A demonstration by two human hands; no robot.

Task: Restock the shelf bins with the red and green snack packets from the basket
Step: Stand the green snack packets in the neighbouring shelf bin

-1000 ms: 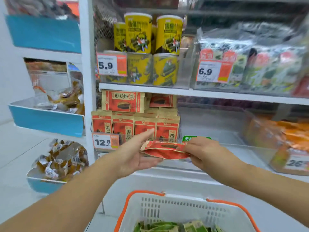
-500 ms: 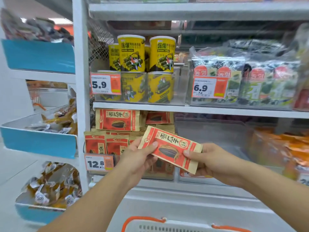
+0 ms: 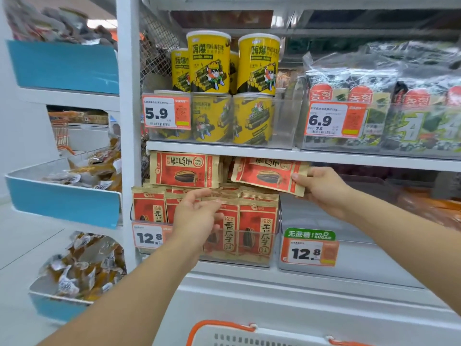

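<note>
Up at the top of the clear bin (image 3: 249, 255), the red snack packet (image 3: 268, 174) lies sideways and slightly tilted, red front with tan kraft edges and a dark seed printed in the middle. It sits over the upright packets (image 3: 257, 228) standing in the bin, just under the shelf edge (image 3: 324, 156). The right hand (image 3: 324, 189) pinches its right end, thumb on the front, fingers curled behind. The left hand (image 3: 197, 216) is loose and spread, holding nothing, in front of the upright packets. Below, the basket (image 3: 224, 333) rim shows, white with orange handles.
</note>
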